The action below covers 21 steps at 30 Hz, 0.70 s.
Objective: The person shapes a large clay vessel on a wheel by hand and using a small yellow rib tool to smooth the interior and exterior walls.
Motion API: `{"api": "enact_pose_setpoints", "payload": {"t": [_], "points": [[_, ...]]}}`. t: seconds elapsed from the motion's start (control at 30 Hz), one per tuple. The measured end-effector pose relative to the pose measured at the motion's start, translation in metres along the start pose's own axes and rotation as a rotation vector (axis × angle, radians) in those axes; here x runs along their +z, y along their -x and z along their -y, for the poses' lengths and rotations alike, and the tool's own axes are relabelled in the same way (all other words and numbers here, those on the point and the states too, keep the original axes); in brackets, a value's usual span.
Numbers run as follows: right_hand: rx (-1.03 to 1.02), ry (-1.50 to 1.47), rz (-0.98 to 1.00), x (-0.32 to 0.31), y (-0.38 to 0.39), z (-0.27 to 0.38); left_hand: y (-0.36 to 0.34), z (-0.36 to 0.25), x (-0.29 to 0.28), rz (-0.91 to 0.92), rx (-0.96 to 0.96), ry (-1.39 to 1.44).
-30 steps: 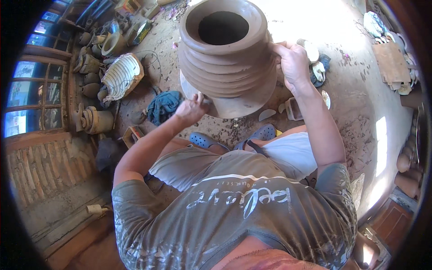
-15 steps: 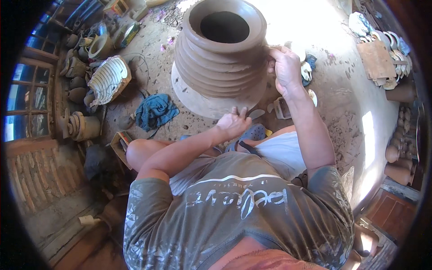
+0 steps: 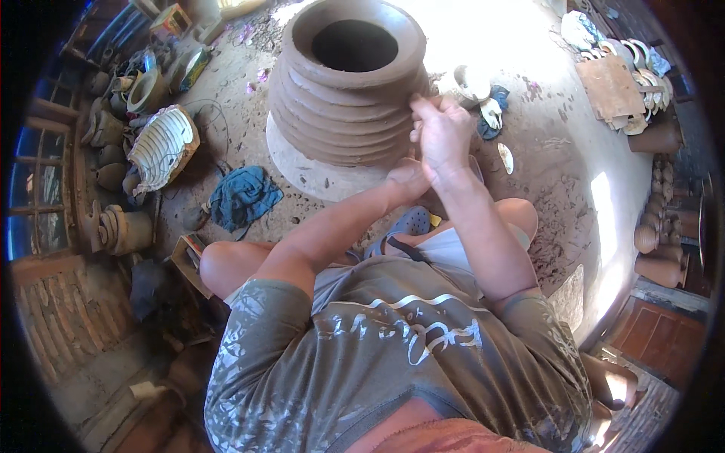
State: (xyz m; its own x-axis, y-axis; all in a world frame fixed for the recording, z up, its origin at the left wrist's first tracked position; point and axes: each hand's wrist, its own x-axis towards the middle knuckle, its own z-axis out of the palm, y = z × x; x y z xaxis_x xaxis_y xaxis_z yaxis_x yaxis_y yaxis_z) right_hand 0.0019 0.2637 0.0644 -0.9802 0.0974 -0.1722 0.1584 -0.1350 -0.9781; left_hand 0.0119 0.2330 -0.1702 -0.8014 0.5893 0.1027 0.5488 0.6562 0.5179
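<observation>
Wall-shaping seemed underway, the right hand [image 3: 445,137] curled against the ridged clay pot [image 3: 340,113] (pinch uncertain), the left hand [image 3: 408,177]'s grip hidden, steady contact apparently needed next.

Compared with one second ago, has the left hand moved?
Yes: the left hand has moved right, away from the blue cloth on the floor left of the ridged clay pot.
</observation>
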Motion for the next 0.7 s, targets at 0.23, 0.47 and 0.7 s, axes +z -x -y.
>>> {"api": "enact_pose_setpoints", "payload": {"t": [0.23, 0.47, 0.7], "points": [[-0.227, 0.315, 0.352, 0.013, 0.064, -0.035, -0.005, -0.038, 0.000, 0.127, -0.301, -0.461], [-0.400, 0.297, 0.329, -0.056, 0.053, -0.037, 0.035, -0.050, -0.055, 0.077, -0.172, -0.248], [-0.434, 0.534, 0.463, -0.123, 0.056, -0.077, 0.115, -0.053, -0.108, 0.163, -0.510, 1.058]]}}
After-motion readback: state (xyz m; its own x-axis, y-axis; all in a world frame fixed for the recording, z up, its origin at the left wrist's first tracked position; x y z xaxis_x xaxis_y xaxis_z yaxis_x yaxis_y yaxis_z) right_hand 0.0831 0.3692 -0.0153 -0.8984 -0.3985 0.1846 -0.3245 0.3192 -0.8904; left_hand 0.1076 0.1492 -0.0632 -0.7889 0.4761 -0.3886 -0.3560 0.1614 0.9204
